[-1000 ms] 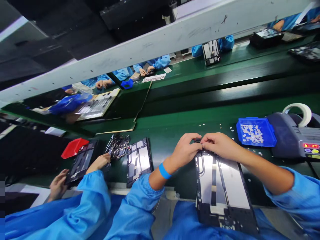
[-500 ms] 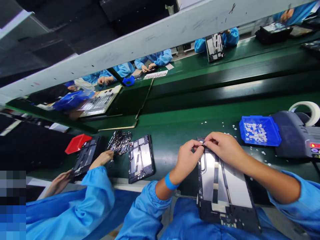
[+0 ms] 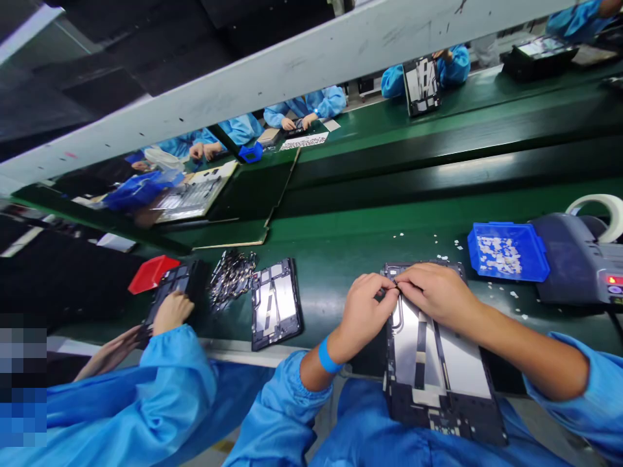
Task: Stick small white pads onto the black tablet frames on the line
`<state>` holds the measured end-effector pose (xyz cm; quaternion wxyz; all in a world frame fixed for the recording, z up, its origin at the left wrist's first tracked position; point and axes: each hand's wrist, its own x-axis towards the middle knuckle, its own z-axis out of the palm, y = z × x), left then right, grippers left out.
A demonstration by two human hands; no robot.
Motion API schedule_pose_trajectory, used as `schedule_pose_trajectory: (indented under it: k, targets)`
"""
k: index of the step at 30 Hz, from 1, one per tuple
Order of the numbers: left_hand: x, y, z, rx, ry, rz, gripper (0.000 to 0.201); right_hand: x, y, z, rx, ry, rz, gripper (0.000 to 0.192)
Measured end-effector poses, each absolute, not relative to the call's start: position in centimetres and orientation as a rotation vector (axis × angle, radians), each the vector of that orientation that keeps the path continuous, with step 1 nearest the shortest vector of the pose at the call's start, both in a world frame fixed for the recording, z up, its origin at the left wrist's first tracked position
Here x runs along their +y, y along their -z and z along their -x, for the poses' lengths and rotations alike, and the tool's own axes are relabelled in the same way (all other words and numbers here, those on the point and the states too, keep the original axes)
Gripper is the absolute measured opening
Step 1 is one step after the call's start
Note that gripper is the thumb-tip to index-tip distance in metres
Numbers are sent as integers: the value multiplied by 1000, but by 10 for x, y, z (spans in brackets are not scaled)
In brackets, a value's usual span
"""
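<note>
Carefully now: pinch with both grips at once. Left hand [image 3: 363, 310] and right hand [image 3: 435, 292] meet fingertip to fingertip, both closed on a tiny dark part [image 3: 395, 284], too small to identify, at the 12 o'clock end of the black tablet back frame with silver metal plates [image 3: 433, 363]. Frame lies lengthwise across the near edge of the green worktop [image 3: 341, 253], 6 o'clock end overhanging toward the lap. Best to keep wrists resting low on the frame for steadiness, press straight down rather than sideways, and hold the frame flat so the overhanging end does not tip. Blue plastic tray of small white pieces [image 3: 506, 251] sits at 2 o'clock, within easy reach; grey tape dispenser [image 3: 574, 266] just beyond it. At 9 o'clock, a co-worker's hand [image 3: 170, 311] rests on another dark frame [image 3: 275, 301].
</note>
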<state>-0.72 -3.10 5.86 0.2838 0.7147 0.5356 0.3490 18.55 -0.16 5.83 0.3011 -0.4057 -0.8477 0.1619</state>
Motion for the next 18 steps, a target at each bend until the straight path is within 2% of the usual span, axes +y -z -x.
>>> schedule_pose_trajectory:
  k: [7, 13, 18]
  targets:
    - [-25, -54, 7, 1353, -936, -1614, 6, -4, -68, -212, -2059, -321, 1362, 17]
    - [-23, -57, 0, 1324, -998, -1719, 7, -24, -66, -210, -2157, -193, 1165, 21]
    - [-28, -58, -4, 1301, -1063, -1823, 11, -25, -55, -186, -2153, -202, 1220, 20]
